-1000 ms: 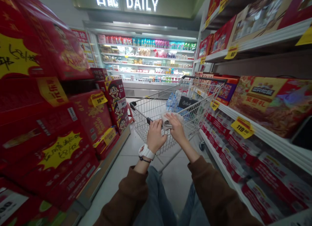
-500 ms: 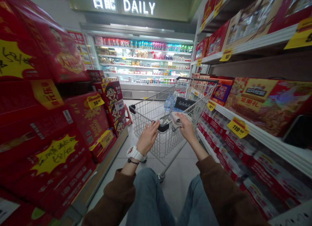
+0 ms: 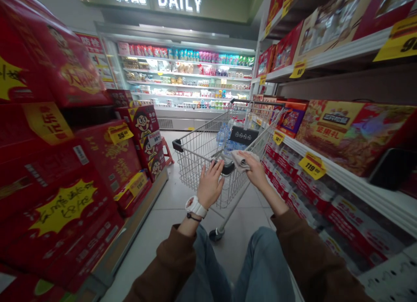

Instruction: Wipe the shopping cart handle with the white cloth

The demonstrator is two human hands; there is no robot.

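Note:
A wire shopping cart (image 3: 195, 156) stands in front of me, one corner with a black cap (image 3: 228, 168) pointing my way. My left hand (image 3: 210, 185) lies against the near rim just left of that cap, fingers stretched out and holding nothing; a white watch is on its wrist. Right of the cap, my right hand (image 3: 256, 169) is closed on a pale cloth (image 3: 241, 159), which rests over the cart's right-hand rim. Inside the cart's far end is a black panel (image 3: 244, 136), with clear blue-tinted bottles (image 3: 223, 135) seen through the wires.
Stacked red gift boxes (image 3: 110, 159) line the left side. Shelves with boxed snacks (image 3: 345, 135) and yellow price tags run close along the right. A dark phone-like object (image 3: 387, 168) sits on the right shelf edge. A lit chiller (image 3: 185, 87) spans the back.
My view has shifted slightly. My left hand has moved right along the rim, closer to the corner cap. The right hand with the cloth has shifted a little to the right.

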